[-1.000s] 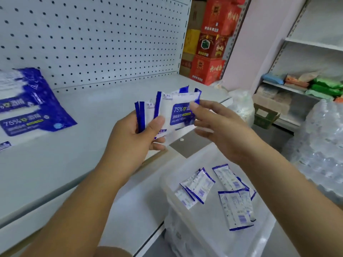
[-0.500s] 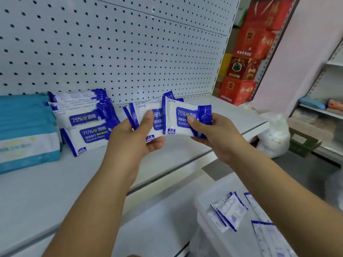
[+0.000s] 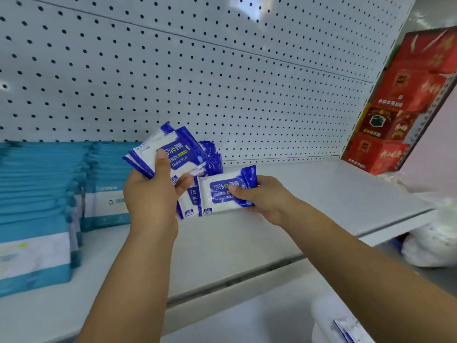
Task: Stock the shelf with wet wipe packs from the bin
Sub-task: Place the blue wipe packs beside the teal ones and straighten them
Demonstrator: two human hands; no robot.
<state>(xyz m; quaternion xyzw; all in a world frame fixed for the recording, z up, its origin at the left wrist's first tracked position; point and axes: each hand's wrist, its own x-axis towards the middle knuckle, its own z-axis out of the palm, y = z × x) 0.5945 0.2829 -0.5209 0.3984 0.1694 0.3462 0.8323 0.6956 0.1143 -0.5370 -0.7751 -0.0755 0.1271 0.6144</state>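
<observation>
My left hand [image 3: 150,194] grips a fanned bunch of blue-and-white wet wipe packs [image 3: 173,152], thumb on top, held tilted above the white shelf [image 3: 321,194]. My right hand [image 3: 262,196] pinches a single wet wipe pack [image 3: 222,194] by its right end, low over the shelf. It sits just in front of a row of the same packs [image 3: 189,201] standing against the pegboard. The white bin [image 3: 326,320] shows only as a corner at the bottom right, with a pack edge [image 3: 346,329] inside.
Stacks of teal wipe packs [image 3: 39,194] fill the shelf's left side. Red boxes [image 3: 405,100] are stacked beyond the shelf's right end. A white plastic bag [image 3: 435,241] lies below the shelf edge at right. The pegboard back [image 3: 197,70] rises behind.
Both hands moved forward toward the shelf back. My right hand drew one pack away from the bunch and lowered it to the standing row; the left hand tilted its bunch upward.
</observation>
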